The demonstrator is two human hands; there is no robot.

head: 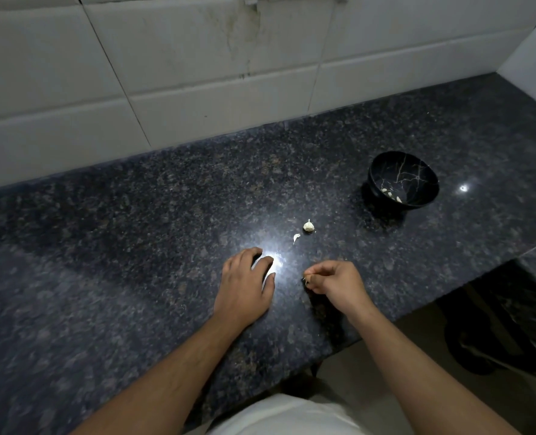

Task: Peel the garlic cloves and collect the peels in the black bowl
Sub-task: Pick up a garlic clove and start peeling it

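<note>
A small garlic piece lies on the dark granite counter, with a single loose clove or peel just left of it. My right hand is curled below them, pinching a small bit of garlic or peel at its fingertips. My left hand rests palm down on the counter, fingers loosely bent, holding nothing. The black bowl with gold veins stands at the right, with several pale peels at its bottom.
A white tiled wall rises behind the counter. The counter's front edge runs diagonally at lower right, with the floor and a dark object below it. A bright light reflection glares beside my left hand.
</note>
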